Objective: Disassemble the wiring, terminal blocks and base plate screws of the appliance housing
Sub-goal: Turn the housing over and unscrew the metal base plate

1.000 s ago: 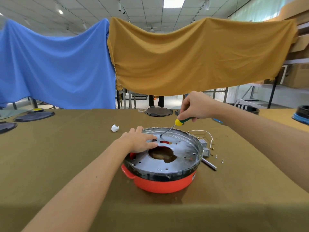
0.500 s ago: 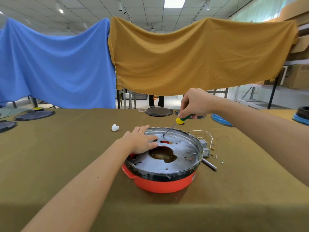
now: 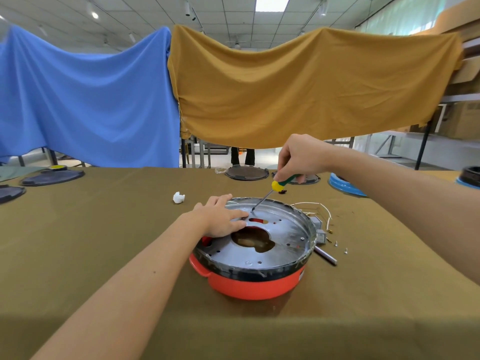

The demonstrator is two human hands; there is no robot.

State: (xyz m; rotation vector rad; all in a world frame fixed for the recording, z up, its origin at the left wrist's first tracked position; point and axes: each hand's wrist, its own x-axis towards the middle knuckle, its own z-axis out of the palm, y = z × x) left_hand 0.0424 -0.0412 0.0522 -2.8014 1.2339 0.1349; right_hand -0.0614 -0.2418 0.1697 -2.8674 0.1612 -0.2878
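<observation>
A red appliance housing (image 3: 255,283) lies upside down on the olive tablecloth, its round silver base plate (image 3: 283,245) facing up with a large cut-out in the middle. My left hand (image 3: 220,219) lies flat on the plate's far-left part, fingers spread, holding nothing. My right hand (image 3: 298,157) is above the housing's far side, closed around a screwdriver (image 3: 275,187) with a green and yellow handle. The shaft slants down to the left and its tip touches the plate just beyond my left fingertips.
Removed white wires (image 3: 315,207), a grey terminal block (image 3: 320,235), small screws (image 3: 340,246) and a metal rod (image 3: 324,255) lie right of the housing. A white plastic piece (image 3: 178,197) sits at left. Dark round lids (image 3: 246,172) and a blue ring (image 3: 344,184) line the far edge.
My right hand rose and shifted slightly right with the screwdriver, its tip staying on the plate. My left hand spread its fingers flatter on the plate.
</observation>
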